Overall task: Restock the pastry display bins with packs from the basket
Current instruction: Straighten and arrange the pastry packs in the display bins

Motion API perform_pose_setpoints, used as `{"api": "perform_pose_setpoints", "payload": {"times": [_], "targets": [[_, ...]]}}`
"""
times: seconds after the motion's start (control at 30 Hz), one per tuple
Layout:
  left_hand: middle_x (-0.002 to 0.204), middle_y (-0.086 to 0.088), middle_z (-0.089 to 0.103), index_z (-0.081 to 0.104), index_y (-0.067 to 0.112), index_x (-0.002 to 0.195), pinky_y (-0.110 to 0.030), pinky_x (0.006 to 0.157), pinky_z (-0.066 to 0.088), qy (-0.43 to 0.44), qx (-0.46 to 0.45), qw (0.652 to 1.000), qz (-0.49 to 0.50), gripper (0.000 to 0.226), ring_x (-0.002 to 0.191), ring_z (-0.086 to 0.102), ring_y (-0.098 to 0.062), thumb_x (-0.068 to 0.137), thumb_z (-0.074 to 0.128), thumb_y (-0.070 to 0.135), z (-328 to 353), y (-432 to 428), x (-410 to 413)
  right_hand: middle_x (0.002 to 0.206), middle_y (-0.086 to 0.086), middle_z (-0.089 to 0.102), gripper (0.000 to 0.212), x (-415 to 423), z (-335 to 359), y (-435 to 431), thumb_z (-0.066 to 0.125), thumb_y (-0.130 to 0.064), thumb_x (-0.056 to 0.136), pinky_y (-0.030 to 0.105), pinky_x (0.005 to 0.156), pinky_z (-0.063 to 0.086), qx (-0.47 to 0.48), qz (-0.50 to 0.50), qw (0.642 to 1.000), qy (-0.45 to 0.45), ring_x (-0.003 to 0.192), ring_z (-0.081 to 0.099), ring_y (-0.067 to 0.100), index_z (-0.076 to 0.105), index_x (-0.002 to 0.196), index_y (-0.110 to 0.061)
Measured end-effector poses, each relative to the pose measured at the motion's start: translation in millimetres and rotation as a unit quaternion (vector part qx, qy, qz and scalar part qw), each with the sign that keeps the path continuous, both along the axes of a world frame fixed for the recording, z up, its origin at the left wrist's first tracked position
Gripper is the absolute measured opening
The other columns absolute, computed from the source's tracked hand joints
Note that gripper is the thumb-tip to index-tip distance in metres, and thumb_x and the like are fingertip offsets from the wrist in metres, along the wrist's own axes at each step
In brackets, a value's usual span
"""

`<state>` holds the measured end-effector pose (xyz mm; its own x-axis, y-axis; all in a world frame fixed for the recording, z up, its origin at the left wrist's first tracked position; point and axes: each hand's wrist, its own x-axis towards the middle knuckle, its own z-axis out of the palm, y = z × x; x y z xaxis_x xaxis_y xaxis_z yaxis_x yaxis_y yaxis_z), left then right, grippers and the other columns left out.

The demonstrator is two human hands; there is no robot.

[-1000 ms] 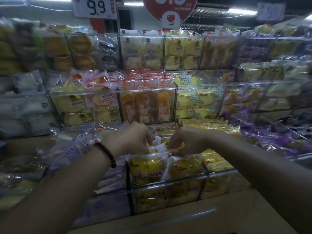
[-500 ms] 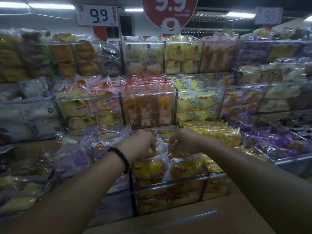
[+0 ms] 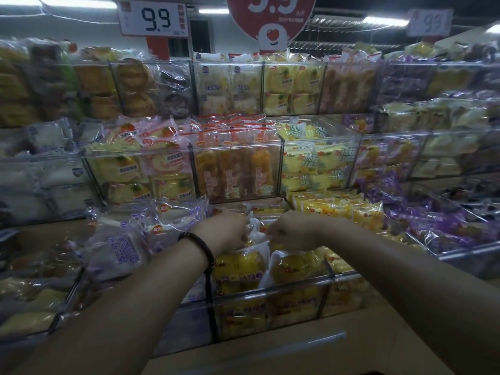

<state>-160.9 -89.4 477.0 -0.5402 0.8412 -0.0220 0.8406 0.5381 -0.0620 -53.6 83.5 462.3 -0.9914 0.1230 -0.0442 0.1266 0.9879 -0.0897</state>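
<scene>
Both my hands reach into a clear front bin of yellow pastry packs. My left hand, with a dark bead bracelet on the wrist, curls its fingers onto a yellow pack in the middle of the bin. My right hand faces it and pinches the same pack's wrapper from the right. Two more yellow packs stand upright at the bin's front, just below my hands. The basket is out of view.
Tiered clear bins hold wrapped pastries: purple-print white packs at left, yellow packs and purple packs at right, orange ones behind. Price signs reading 9.9 hang above. A tan counter ledge runs below the bins.
The view has dropped slightly lower on the shelves and my hands have shifted a little farther back in the bin, still close together on the pack.
</scene>
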Motion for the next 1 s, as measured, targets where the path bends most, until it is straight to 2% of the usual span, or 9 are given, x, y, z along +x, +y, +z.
{"api": "perform_pose_setpoints", "payload": {"times": [0.07,0.1,0.23,0.4,0.6,0.7,0.8,0.9,1.0], "targets": [[0.14,-0.004,0.063,0.069,0.022,0.138,-0.03,0.092,0.049,-0.012,-0.007,1.0,0.004,0.033,0.124,0.06,-0.023,0.105,0.062,0.027,3,-1,2,0.13,-0.001,0.062,0.045,6,5,-2,0.052,-0.042,0.103,0.045,0.102,0.05,-0.004,0.006,0.999,-0.032,0.12,0.06,0.023,0.057,0.145,-0.027],[0.142,-0.003,0.062,0.068,0.023,0.139,-0.03,0.093,0.049,-0.019,-0.009,1.0,0.005,0.034,0.125,0.06,-0.023,0.106,0.061,0.027,4,-2,2,0.126,-0.002,0.062,0.046,7,6,-3,0.056,-0.04,0.102,0.042,0.1,0.051,-0.006,0.009,1.0,-0.027,0.119,0.06,0.023,0.057,0.146,-0.027],[0.149,0.0,0.058,0.07,0.025,0.138,-0.033,0.103,0.048,-0.032,-0.004,0.999,0.01,0.033,0.13,0.057,-0.022,0.106,0.062,0.029,5,-6,3,0.113,-0.006,0.067,0.041,-2,7,-3,0.078,-0.028,0.091,0.028,0.074,0.055,-0.004,-0.006,0.999,0.053,0.101,0.065,0.018,0.067,0.13,-0.032],[0.145,0.0,0.062,0.071,0.026,0.135,-0.03,0.097,0.049,-0.045,0.008,0.999,0.02,0.032,0.126,0.06,-0.021,0.104,0.065,0.029,4,-6,-1,0.115,-0.007,0.07,0.046,-14,7,-14,0.08,-0.028,0.088,0.033,0.071,0.061,0.155,-0.031,0.977,0.141,0.092,0.067,0.017,0.064,0.129,-0.04],[0.145,-0.004,0.063,0.071,0.023,0.136,-0.037,0.107,0.05,-0.018,-0.004,1.0,0.007,0.033,0.128,0.06,-0.025,0.105,0.063,0.029,1,-2,-2,0.113,-0.001,0.071,0.035,-26,-7,-19,0.082,-0.026,0.086,0.038,0.074,0.06,0.22,-0.032,0.963,0.154,0.096,0.07,0.022,0.073,0.119,-0.033],[0.143,-0.003,0.064,0.072,0.024,0.136,-0.036,0.105,0.051,-0.022,-0.003,1.0,0.008,0.032,0.127,0.06,-0.024,0.105,0.063,0.029,1,-2,-4,0.118,-0.001,0.071,0.036,-29,-12,-16,0.083,-0.026,0.085,0.039,0.082,0.061,0.199,-0.012,0.968,0.15,0.103,0.069,0.022,0.074,0.119,-0.034],[0.142,-0.002,0.064,0.072,0.024,0.136,-0.035,0.103,0.049,-0.027,-0.008,1.0,0.003,0.032,0.128,0.059,-0.024,0.106,0.061,0.028,2,-3,-3,0.113,-0.006,0.075,0.032,-23,-12,-7,0.082,-0.026,0.088,0.034,0.087,0.06,0.139,0.035,0.979,0.144,0.096,0.069,0.014,0.076,0.119,-0.029],[0.143,-0.001,0.064,0.071,0.024,0.136,-0.033,0.101,0.048,-0.04,0.002,0.999,0.006,0.032,0.128,0.059,-0.022,0.106,0.061,0.027,1,-2,-2,0.107,-0.011,0.078,0.027,-16,-17,-4,0.076,-0.029,0.093,0.028,0.081,0.061,0.142,0.053,0.975,0.165,0.087,0.07,0.007,0.075,0.12,-0.033],[0.141,-0.001,0.065,0.071,0.023,0.135,-0.03,0.093,0.049,-0.05,0.017,0.998,0.015,0.031,0.124,0.061,-0.021,0.106,0.061,0.026,-3,-2,-1,0.109,-0.015,0.077,0.03,-13,-12,-7,0.072,-0.034,0.095,0.018,0.07,0.051,0.155,0.042,0.977,0.14,0.081,0.065,0.003,0.074,0.125,-0.035]]}}
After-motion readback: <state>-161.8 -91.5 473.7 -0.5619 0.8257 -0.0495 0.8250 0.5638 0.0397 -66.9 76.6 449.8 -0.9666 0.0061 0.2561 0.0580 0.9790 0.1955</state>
